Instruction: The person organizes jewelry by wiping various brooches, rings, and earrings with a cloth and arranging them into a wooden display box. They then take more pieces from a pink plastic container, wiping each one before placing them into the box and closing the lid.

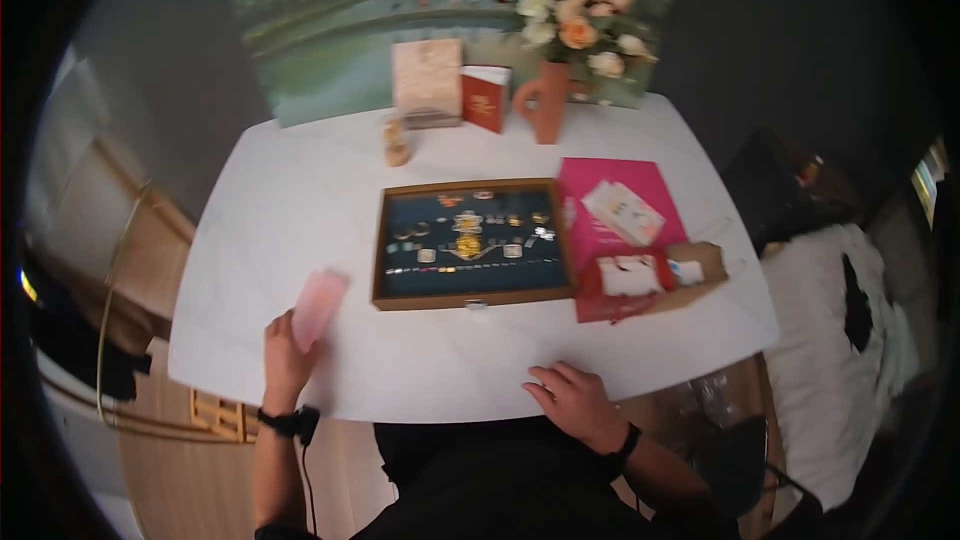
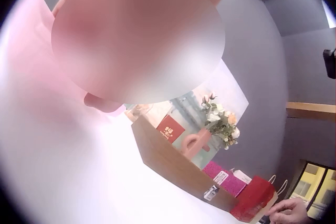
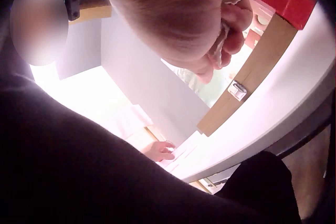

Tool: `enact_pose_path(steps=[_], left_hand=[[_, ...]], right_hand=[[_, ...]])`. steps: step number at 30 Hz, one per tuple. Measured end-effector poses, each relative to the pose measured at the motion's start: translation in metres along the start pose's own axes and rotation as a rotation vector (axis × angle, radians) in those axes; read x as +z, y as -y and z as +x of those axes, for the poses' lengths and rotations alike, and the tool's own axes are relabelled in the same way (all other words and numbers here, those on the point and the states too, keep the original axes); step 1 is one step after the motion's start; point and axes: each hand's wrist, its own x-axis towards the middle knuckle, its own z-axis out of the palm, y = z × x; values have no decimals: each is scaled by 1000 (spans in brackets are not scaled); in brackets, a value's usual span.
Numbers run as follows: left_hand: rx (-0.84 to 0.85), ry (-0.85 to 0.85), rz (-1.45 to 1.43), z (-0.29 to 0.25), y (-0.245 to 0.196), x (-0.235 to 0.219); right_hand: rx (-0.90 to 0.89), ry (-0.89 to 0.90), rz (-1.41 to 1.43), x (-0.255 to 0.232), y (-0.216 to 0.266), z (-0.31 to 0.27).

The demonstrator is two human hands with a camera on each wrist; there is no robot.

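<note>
My left hand (image 1: 287, 355) is over the front left of the table, gripping a flat, roughly rectangular, pale pink piece (image 1: 320, 308); blur hides its exact kind. The same pink piece (image 2: 31, 45) fills the upper left of the left wrist view. My right hand (image 1: 578, 402) is at the table's front edge with fingers loosely bent and no object evident in it. Ahead of both hands, a wooden display case (image 1: 476, 303) with a metal clasp holds rows of jewellery on dark lining.
Right of the case lie a magenta folder (image 1: 590, 172), a card of small items (image 1: 625, 212) and a red bag (image 1: 595, 306). Behind stand a small figurine (image 1: 395, 143), a beige box (image 1: 428, 82), a red booklet (image 1: 483, 102) and a vase (image 1: 550, 105) of flowers before a painting (image 1: 330, 50).
</note>
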Motion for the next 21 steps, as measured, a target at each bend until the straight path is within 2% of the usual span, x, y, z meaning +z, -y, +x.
enact_pose_path(steps=[3,5,6,8,11,12,13,14,18,20,21], left_hand=[[-11,107,21,-17,-22,-33],[50,254,-26,-30,-34,-53],[59,254,-35,-29,-48,-61],[124,494,-233,-28,-83,-70],[306,570,-400,-23,-124,-34],[310,573,-400,-20,-136,-19],[412,567,-403,-16,-146,-5],[513,560,-407,-10,-155,5],[641,497,-284,5,-182,24],[656,483,-250,8,-184,27],[670,466,-217,10,-184,27]], right_hand=[[12,-31,-10,-19,2,-5],[55,-119,-13,-34,0,-5],[60,-123,-24,-44,0,-2],[133,-143,-25,-68,2,5],[123,-229,-68,-104,-5,34],[87,-256,-119,-113,-14,47],[54,-286,-171,-123,-23,64],[72,-262,-216,-133,-31,84],[79,-189,-372,-160,-63,161],[331,134,-637,-165,-59,194],[332,133,-638,-162,-63,203]])
